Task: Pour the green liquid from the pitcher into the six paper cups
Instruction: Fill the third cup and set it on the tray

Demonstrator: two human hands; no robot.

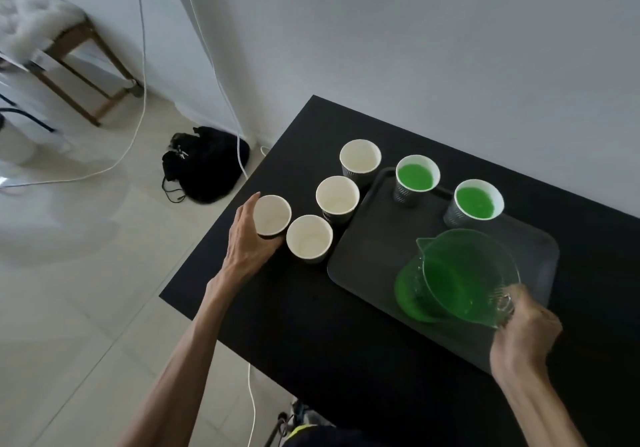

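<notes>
Green liquid fills the lower part of the clear pitcher point(464, 273), which sits on the near half of the dark tray point(367, 259), spout pointing away to the left. Your right hand point(523, 332) is closed around its handle at the near right edge. Two cups already hold green liquid: the filled left cup point(415, 178) stands at the tray's far edge, and the filled right cup point(476, 202) stands just right of it, both beyond the pitcher.

Four empty cups stand off the tray on the black table point(311, 325), to the tray's left. Your left hand point(247, 239) wraps the outermost cup point(272, 216), fingers curled round its left side and base. The near cup point(309, 239) sits just beside it on the right, touching or almost so. The middle cup point(337, 199) stands behind that one, close to the tray's left rim, and the far cup point(360, 159) stands farther back near the tray's far corner.

Beyond the table, on the pale tiled floor, lie a black bag point(204, 164) and white cables point(138, 66) running up the wall. A wooden stool point(69, 52) stands at the far left.
</notes>
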